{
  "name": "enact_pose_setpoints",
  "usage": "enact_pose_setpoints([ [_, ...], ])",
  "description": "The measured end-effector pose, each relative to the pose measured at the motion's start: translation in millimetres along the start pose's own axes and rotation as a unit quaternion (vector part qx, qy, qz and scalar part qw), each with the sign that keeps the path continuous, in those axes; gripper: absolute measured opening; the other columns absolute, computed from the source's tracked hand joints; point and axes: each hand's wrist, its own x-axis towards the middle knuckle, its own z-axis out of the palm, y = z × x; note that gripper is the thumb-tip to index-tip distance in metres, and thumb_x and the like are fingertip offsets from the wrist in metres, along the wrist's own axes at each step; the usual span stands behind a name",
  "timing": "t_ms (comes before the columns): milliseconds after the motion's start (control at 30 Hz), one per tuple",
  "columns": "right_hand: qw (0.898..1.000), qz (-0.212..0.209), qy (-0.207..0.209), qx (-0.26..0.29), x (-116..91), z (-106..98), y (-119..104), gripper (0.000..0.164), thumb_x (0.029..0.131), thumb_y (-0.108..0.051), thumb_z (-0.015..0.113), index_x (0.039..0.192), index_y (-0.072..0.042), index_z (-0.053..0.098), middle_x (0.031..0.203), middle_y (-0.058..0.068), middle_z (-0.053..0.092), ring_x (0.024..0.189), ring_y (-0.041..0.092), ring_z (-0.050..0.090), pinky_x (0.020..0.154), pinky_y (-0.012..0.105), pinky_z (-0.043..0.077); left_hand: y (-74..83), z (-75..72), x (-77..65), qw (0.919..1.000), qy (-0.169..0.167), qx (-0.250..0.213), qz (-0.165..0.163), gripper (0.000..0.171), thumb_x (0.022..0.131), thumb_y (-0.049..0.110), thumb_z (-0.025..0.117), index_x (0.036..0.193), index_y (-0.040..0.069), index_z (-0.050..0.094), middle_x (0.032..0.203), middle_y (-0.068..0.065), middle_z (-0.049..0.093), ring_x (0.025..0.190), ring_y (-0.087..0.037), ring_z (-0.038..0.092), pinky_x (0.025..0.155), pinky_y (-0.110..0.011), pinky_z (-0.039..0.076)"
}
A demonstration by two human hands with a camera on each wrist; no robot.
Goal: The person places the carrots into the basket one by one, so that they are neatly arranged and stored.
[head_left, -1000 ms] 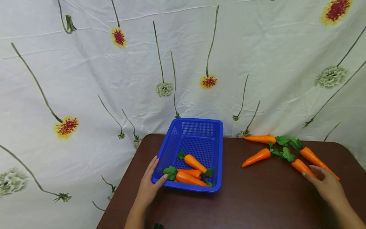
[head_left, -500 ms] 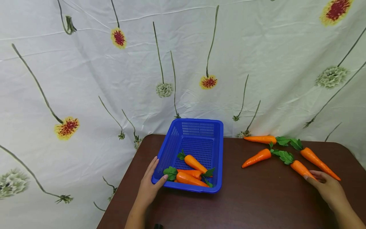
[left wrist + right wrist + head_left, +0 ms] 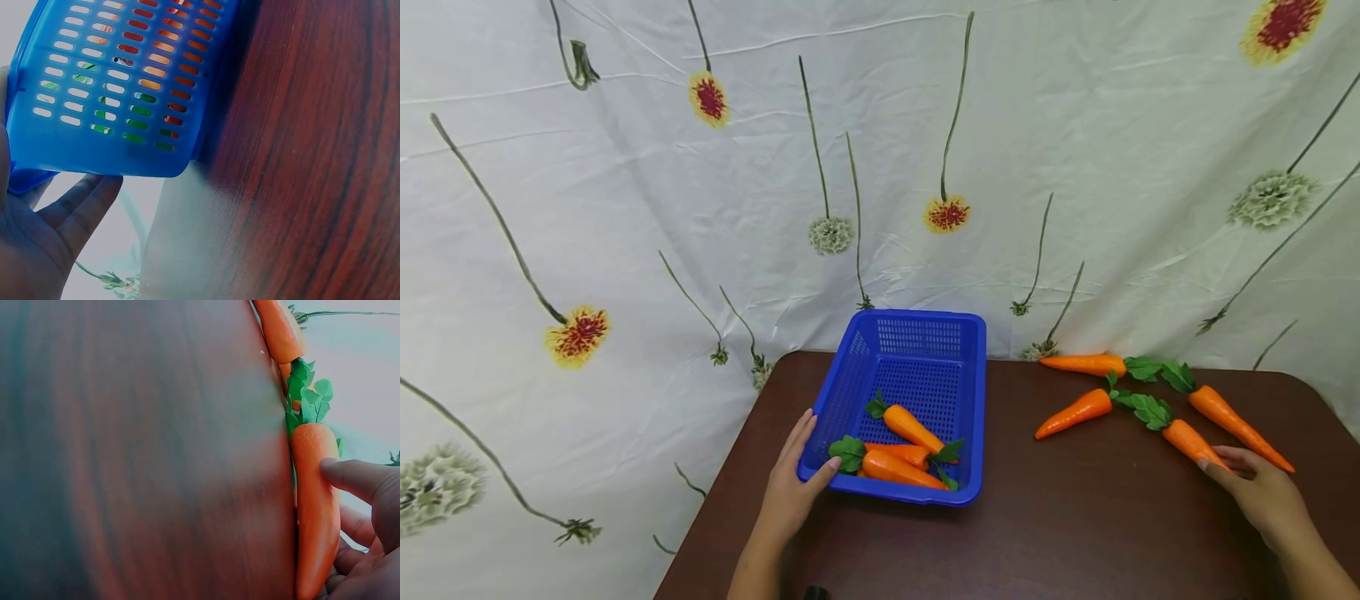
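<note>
A blue plastic basket [image 3: 973, 417] stands on the dark table, with several orange carrots [image 3: 906, 425] with green tops in its front part. My left hand [image 3: 792, 483] holds the basket's near left corner, thumb over the front rim and fingers along the outer left side. At the right, my right hand [image 3: 1262, 492] pinches a carrot [image 3: 1189, 442] near its pointed end. In the right wrist view the thumb lies on top of this carrot [image 3: 315, 494], the fingers on its far side. The carrot lies on or close over the table, leaves pointing away from me.
Beside the held carrot lies another carrot [image 3: 1240, 425] on its right. Two more, a front carrot [image 3: 1075, 414] and a back carrot [image 3: 1082, 364], lie to its left. A flowered cloth [image 3: 1000, 125] hangs behind the table [image 3: 1037, 533]. A small black object [image 3: 815, 592] shows at the front edge.
My right hand has closed its thumb and fingers on the carrot, whose leafy end has shifted slightly left. The left hand and the basket stay in place.
</note>
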Motion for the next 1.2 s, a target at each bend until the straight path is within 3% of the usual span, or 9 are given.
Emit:
enact_pose_setpoints([
  [267, 1.0, 0.0, 0.001, -0.004, -4.5, -3.1, -2.4, 0.079, 0.1, -0.054, 0.051, 0.146, 0.01, 0.041, 0.141, 0.039, 0.045, 0.118, 0.052, 0.049, 0.077, 0.046, 0.049, -0.5, 0.1, -0.6, 1.0, -0.001, -0.002, 0.004, 0.079, 0.09, 0.042, 0.074, 0.158, 0.028, 0.036, 0.168, 0.009, 0.026, 0.155, -0.027, 0.026, 0.122, -0.063, 0.024],
  [500, 0.999, -0.031, 0.019, -0.005, -16.0, -2.2, -13.2, 0.078, 0.1, -0.054, 0.053, 0.144, 0.01, 0.044, 0.139, 0.039, 0.049, 0.114, 0.05, 0.053, 0.067, 0.029, 0.043, 1.5, -0.7, -1.4, 1.0, -0.001, -0.006, 0.004, 0.078, 0.09, 0.042, 0.074, 0.157, 0.028, 0.037, 0.167, 0.011, 0.026, 0.155, -0.025, 0.026, 0.122, -0.063, 0.024],
  [733, 0.998, -0.069, 0.006, -0.013, -24.0, -4.6, -28.0, 0.077, 0.099, -0.056, 0.054, 0.146, 0.004, 0.046, 0.139, 0.035, 0.052, 0.106, 0.037, 0.057, 0.064, 0.024, 0.042, 1.5, -0.5, -1.4, 1.0, 0.0, -0.007, 0.003, 0.078, 0.09, 0.042, 0.074, 0.157, 0.029, 0.037, 0.167, 0.012, 0.026, 0.156, -0.025, 0.025, 0.122, -0.063, 0.023],
  [967, 0.996, -0.087, -0.006, -0.005, -30.4, 0.2, -49.3, 0.077, 0.1, -0.057, 0.051, 0.148, 0.003, 0.044, 0.141, 0.034, 0.051, 0.116, 0.047, 0.055, 0.07, 0.03, 0.045, 0.7, -0.8, -0.2, 1.0, 0.001, -0.001, 0.006, 0.079, 0.09, 0.042, 0.074, 0.158, 0.028, 0.036, 0.168, 0.008, 0.026, 0.155, -0.029, 0.025, 0.121, -0.065, 0.023],
  [1200, 0.994, -0.102, -0.027, 0.001, -39.0, 5.7, -67.3, 0.077, 0.1, -0.059, 0.05, 0.149, 0.0, 0.043, 0.142, 0.032, 0.052, 0.118, 0.047, 0.055, 0.07, 0.03, 0.048, 1.5, -1.0, -0.6, 1.0, -0.002, -0.005, 0.0, 0.078, 0.09, 0.043, 0.074, 0.157, 0.029, 0.037, 0.167, 0.012, 0.026, 0.156, -0.025, 0.025, 0.122, -0.063, 0.023],
])
